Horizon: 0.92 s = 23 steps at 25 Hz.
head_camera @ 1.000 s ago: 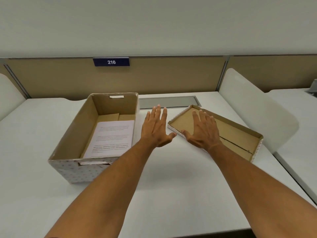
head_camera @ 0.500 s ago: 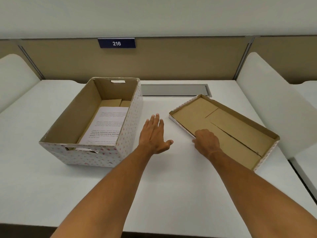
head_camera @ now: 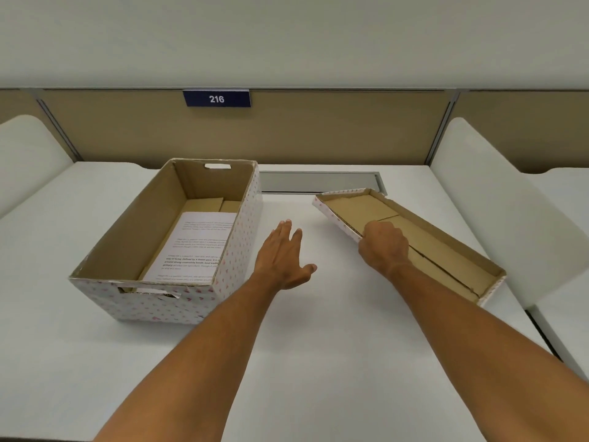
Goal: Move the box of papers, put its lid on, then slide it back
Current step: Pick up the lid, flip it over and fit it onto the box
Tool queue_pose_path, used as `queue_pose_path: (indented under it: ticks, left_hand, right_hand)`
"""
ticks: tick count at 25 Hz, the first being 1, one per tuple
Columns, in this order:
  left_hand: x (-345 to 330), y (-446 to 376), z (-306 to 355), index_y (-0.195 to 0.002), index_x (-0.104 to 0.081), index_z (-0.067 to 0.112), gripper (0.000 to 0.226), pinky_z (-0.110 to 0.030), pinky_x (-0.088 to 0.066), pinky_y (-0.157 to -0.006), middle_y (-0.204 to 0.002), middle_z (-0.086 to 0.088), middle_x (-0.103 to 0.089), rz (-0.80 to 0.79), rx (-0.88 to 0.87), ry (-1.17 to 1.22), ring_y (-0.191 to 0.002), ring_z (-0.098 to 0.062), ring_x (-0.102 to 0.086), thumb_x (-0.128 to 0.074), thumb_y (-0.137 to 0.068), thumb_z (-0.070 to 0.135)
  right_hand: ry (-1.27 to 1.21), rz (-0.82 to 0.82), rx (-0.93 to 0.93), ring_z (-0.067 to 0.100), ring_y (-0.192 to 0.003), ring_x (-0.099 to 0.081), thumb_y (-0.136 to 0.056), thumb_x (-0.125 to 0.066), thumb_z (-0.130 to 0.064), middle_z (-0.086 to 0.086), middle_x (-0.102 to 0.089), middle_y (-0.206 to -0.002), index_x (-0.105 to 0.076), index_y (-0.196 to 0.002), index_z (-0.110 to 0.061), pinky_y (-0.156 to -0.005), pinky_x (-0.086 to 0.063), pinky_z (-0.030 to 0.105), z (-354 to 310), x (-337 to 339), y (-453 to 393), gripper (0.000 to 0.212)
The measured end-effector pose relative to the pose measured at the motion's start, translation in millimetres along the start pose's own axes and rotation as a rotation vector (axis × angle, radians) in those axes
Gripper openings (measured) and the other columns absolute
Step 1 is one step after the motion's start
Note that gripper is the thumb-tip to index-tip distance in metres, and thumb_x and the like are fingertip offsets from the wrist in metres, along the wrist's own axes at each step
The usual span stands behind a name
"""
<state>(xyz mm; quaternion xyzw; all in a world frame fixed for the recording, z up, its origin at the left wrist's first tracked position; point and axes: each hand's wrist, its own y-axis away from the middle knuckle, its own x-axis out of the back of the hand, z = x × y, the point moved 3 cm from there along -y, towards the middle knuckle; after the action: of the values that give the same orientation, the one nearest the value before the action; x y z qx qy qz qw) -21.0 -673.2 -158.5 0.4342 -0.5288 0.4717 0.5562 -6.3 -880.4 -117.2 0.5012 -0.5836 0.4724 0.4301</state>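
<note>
An open cardboard box (head_camera: 236,237) with a white, pink-dotted outside stands on the left of the white desk (head_camera: 318,362). Printed papers (head_camera: 197,247) lie flat on its bottom. The lid (head_camera: 446,247) lies upside down to the right, brown inside facing up, its left edge raised off the desk. My right hand (head_camera: 384,247) is closed on the lid's near left rim. My left hand (head_camera: 282,258) hovers flat over the desk between box and lid, fingers spread, holding nothing.
A grey cable flap (head_camera: 318,181) is set into the desk behind the lid. A tan partition (head_camera: 318,132) with a blue sign reading 216 (head_camera: 217,98) closes the back. White dividers (head_camera: 497,199) flank both sides.
My right hand went from lying flat over the lid to gripping its near left rim and tilting that edge up. My left hand drew back slightly. The view shifted.
</note>
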Motion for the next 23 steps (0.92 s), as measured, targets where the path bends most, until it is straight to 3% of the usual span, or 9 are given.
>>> queue_pose_path:
  ticks: [4, 6, 8, 11, 15, 17, 20, 23]
  left_hand:
    - [18, -6, 7, -0.153, -0.019, 0.019, 0.091, -0.051, -0.024, -0.115, -0.164, -0.008, -0.013, 0.0, 0.009, 0.164, -0.149, -0.031, -0.014, -0.051, -0.082, 0.066]
    - [26, -8, 7, -0.152, -0.023, 0.019, 0.09, -0.052, -0.03, -0.112, -0.162, -0.008, -0.019, 0.002, 0.036, 0.271, -0.147, -0.031, -0.02, -0.055, -0.081, 0.064]
    - [35, -10, 6, -0.15, -0.028, 0.017, 0.088, -0.051, -0.033, -0.11, -0.16, -0.008, -0.026, 0.014, 0.072, 0.369, -0.144, -0.03, -0.026, -0.058, -0.08, 0.062]
    - [43, -14, 0, -0.15, -0.029, 0.017, 0.084, -0.049, -0.031, -0.111, -0.159, -0.01, -0.028, -0.013, 0.153, 0.538, -0.143, -0.031, -0.028, -0.062, -0.082, 0.054]
    - [42, -15, 2, -0.152, -0.025, 0.016, 0.084, -0.05, -0.028, -0.113, -0.161, -0.012, -0.025, -0.126, 0.21, 0.725, -0.145, -0.034, -0.026, -0.064, -0.084, 0.046]
    - [43, -18, 4, -0.152, -0.023, 0.015, 0.08, -0.051, -0.031, -0.111, -0.16, -0.012, -0.025, -0.169, 0.277, 0.908, -0.143, -0.036, -0.03, -0.062, -0.087, 0.042]
    - [51, -23, 7, -0.151, -0.024, 0.012, 0.07, -0.051, -0.037, -0.11, -0.16, -0.012, -0.027, -0.174, 0.362, 1.233, -0.139, -0.035, -0.036, -0.055, -0.093, 0.036]
    - [63, -29, 10, -0.148, -0.03, 0.011, 0.056, -0.051, -0.038, -0.108, -0.156, -0.013, -0.033, -0.122, 0.421, 1.545, -0.137, -0.034, -0.038, -0.045, -0.098, 0.032]
  right_hand:
    - [-0.106, 0.114, -0.052, 0.033, -0.082, -0.068, -0.086, -0.067, -0.024, 0.016, -0.07, -0.099, -0.068, -0.108, -0.004, -0.055, -0.044, 0.027, -5, 52, -17, 0.03]
    - [-0.19, 0.156, -0.107, 0.035, -0.081, -0.064, -0.083, -0.066, -0.02, 0.019, -0.07, -0.094, -0.07, -0.098, -0.001, -0.057, -0.042, 0.03, -3, 78, -26, 0.024]
    - [-0.321, 0.194, -0.13, 0.033, -0.081, -0.063, -0.082, -0.064, -0.014, 0.017, -0.071, -0.089, -0.073, -0.087, -0.002, -0.065, -0.051, 0.036, -4, 103, -31, 0.016]
    - [-0.506, 0.211, -0.137, 0.029, -0.077, -0.067, -0.086, -0.065, -0.013, 0.016, -0.073, -0.086, -0.075, -0.083, -0.001, -0.068, -0.056, 0.038, -13, 135, -33, 0.016]
    - [-0.831, 0.164, -0.196, 0.033, -0.078, -0.071, -0.087, -0.068, -0.02, 0.02, -0.073, -0.091, -0.074, -0.086, 0.0, -0.072, -0.061, 0.045, -32, 173, -29, 0.021]
    - [-0.958, 0.139, -0.254, 0.028, -0.074, -0.069, -0.084, -0.071, -0.022, 0.014, -0.072, -0.089, -0.074, -0.08, -0.007, -0.068, -0.06, 0.041, -39, 188, -27, 0.016]
    - [-1.126, 0.069, -0.336, 0.024, -0.082, -0.068, -0.08, -0.074, -0.02, 0.007, -0.071, -0.091, -0.072, -0.083, -0.01, -0.075, -0.059, 0.042, -45, 206, -28, 0.011]
    - [-1.295, -0.046, -0.354, 0.022, -0.075, -0.067, -0.079, -0.072, -0.013, 0.004, -0.069, -0.085, -0.071, -0.083, -0.009, -0.06, -0.058, 0.035, -50, 216, -28, 0.006]
